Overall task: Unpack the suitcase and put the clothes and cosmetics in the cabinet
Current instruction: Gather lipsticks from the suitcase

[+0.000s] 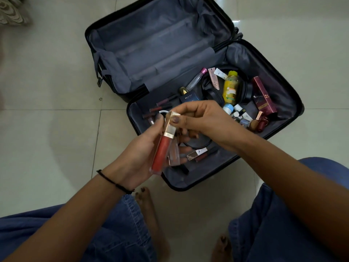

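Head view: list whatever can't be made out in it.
- Cabinet: outside the frame.
- Pale tube: mostly hidden behind the red lip gloss in the left hand.
- Small bottles: labels too small to read.
- Patterned object: cut off by the top-left edge.

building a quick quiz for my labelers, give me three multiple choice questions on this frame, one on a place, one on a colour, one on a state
1. Where does the yellow bottle lie?
A. on the floor tiles
B. in the near half of the suitcase
C. in the far half

2. What colour is the lip gloss tube in the left hand?
A. green
B. blue
C. red

3. What is the right hand doing?
A. pinching the tube's gold cap
B. resting flat on the floor
C. gripping the suitcase handle

Answers: 1 B, it lies inside the near half; 2 C, its clear body shows red; 3 A, thumb and fingers close on the cap.
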